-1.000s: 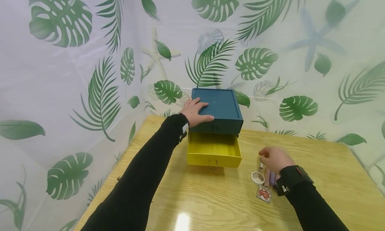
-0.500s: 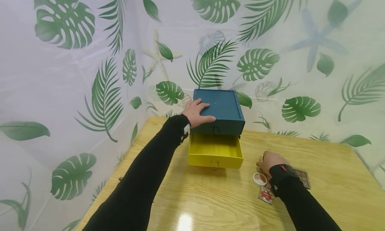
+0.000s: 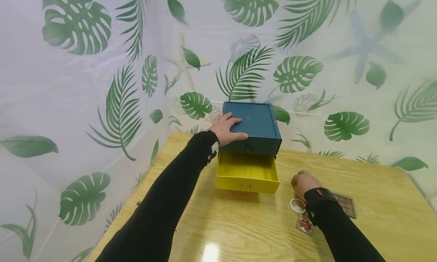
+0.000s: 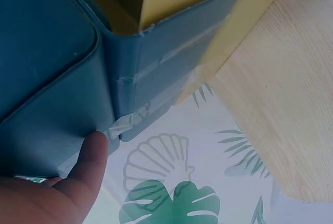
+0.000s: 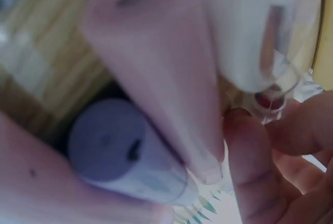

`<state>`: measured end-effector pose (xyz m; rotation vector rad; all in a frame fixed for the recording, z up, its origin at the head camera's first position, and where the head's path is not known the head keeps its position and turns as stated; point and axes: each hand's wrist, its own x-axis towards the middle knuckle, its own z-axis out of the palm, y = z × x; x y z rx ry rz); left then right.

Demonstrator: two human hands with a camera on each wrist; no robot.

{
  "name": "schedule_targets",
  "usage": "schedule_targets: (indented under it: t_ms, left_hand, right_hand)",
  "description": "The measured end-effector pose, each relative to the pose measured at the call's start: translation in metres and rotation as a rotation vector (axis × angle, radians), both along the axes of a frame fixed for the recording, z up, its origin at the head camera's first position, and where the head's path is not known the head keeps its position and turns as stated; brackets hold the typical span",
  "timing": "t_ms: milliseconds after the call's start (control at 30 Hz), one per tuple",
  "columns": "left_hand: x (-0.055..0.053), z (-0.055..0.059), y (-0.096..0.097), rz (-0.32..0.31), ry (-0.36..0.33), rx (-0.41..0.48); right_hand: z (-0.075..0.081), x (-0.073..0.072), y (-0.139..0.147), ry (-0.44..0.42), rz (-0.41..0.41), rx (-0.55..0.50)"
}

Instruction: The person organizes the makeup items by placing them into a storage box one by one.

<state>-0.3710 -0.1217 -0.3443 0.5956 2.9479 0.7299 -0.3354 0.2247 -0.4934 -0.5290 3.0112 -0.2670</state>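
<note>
My left hand (image 3: 226, 130) lies with spread fingers on top of the dark blue drawer box (image 3: 250, 118), its thumb along the front edge. Close up, a fingertip (image 4: 96, 143) touches the blue casing. The lower yellow drawer (image 3: 248, 183) is pulled out, with a small ring handle on its front. To the right, my right hand (image 3: 305, 183) is low over the table among small cosmetics. In the right wrist view its thumb and finger pinch the end of a clear tube (image 5: 270, 99) with dark red inside, like a lip gloss. Pink tubes (image 5: 161, 62) and a purple tube (image 5: 112, 140) lie beside it.
Near the right wrist are a white ring-shaped roll (image 3: 297, 206), a small clear packet with red print (image 3: 304, 225) and a brown palette (image 3: 345, 205) partly under the forearm. The wooden table (image 3: 218, 224) meets a leaf-patterned cloth (image 3: 290, 38) at its back and left.
My right hand has come down and slightly left onto the small tubes, and its fingers have closed on one. The palette has come into sight. My left hand stays on the box.
</note>
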Motion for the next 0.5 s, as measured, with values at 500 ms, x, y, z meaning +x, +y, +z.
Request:
schedule_targets:
  t_ms: [500]
  left_hand:
    - [0.003,0.002,0.003,0.003,0.001,0.01]
  right_hand:
    - [0.023,0.012,0.006,-0.007,-0.053,-0.194]
